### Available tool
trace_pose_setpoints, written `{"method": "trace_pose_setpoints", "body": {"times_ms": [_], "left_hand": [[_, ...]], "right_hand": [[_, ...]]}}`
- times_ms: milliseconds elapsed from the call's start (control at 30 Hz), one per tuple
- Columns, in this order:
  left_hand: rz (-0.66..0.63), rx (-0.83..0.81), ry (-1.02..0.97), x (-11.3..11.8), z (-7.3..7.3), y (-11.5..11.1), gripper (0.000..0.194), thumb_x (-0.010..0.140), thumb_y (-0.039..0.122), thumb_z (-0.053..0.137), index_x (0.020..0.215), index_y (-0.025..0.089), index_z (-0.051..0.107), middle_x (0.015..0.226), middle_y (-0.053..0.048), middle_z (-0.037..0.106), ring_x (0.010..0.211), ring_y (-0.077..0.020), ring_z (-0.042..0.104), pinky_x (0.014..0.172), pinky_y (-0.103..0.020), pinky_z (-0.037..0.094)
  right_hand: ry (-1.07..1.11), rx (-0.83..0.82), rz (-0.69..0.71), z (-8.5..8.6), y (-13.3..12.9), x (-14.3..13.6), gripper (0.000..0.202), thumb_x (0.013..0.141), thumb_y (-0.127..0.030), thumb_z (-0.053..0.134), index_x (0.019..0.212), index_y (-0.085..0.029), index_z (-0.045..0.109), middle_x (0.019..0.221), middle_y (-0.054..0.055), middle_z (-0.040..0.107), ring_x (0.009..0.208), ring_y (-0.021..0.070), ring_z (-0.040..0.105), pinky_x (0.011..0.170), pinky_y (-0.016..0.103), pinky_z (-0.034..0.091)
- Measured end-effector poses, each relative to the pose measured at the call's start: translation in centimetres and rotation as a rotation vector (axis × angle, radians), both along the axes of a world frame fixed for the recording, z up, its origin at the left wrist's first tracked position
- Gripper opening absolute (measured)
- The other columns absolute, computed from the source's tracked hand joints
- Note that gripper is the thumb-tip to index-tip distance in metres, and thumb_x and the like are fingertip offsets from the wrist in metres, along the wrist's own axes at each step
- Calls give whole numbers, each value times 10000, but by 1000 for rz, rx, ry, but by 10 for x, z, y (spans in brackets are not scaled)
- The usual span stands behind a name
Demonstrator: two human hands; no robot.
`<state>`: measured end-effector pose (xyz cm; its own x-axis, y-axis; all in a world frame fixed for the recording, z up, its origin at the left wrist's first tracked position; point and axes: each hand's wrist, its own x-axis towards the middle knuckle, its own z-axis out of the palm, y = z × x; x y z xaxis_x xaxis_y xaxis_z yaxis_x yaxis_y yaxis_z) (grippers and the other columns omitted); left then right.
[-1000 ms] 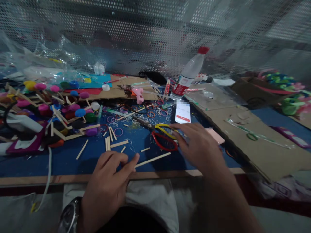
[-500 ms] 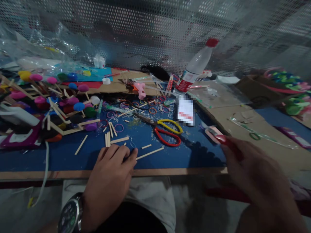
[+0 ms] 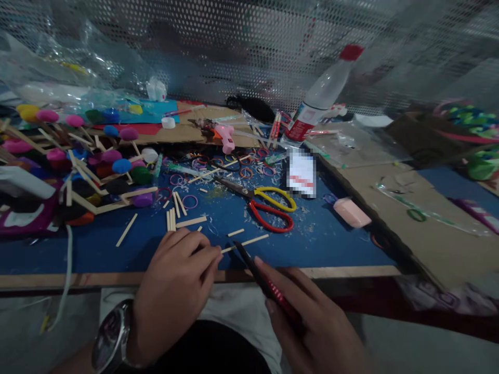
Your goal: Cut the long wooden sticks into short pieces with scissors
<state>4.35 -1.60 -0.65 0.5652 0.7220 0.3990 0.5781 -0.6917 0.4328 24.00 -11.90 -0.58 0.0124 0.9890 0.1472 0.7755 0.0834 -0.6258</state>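
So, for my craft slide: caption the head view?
Left hand pins a thin wooden stick on the blue mat; right hand brings a red-handled pen-like tool.

Your left hand (image 3: 175,293) bare, round metal wristwatch (image 3: 107,340) just behind it; right hand (image 3: 315,324) bare, sleeveless.

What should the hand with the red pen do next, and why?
Probably lower the pen tip onto the thin wooden stick. The left hand pins the stick's near end on the blue mat, and the right hand aims the pen there.
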Motion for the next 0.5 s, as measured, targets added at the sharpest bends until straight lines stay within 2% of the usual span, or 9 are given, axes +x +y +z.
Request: {"method": "trace_pose_setpoints", "body": {"times_ms": [133, 300, 500], "left_hand": [[-12, -9, 6, 2, 0, 0, 155, 909, 97, 560, 830, 171, 670, 787, -18, 605, 772, -192, 527, 744, -381, 426], [-17, -55, -3, 5, 1, 3, 184, 900, 80, 555, 781, 152, 676, 743, -17, 557, 749, -188, 515, 730, -381, 441], [-14, -61, -1, 8, 0, 5, 187, 902, 99, 546, 827, 144, 710, 730, -21, 553, 712, -196, 528, 669, -375, 448]], "right_hand": [[3, -13, 73, 2, -2, -3, 573, 890, -120, 483, 1438, -284, 503, 1199, 103, 657, 1065, 233, 688, 849, 332, 614], [2, -6, 78, 0, -3, -9, 617, 888, -95, 454, 1472, -295, 457, 1322, 104, 610, 1007, 220, 718, 730, 284, 640], [-37, 16, 80, -2, -2, -14, 597, 896, -92, 442, 1471, -250, 455, 1354, 122, 587, 1053, 215, 707, 810, 306, 634]]}}
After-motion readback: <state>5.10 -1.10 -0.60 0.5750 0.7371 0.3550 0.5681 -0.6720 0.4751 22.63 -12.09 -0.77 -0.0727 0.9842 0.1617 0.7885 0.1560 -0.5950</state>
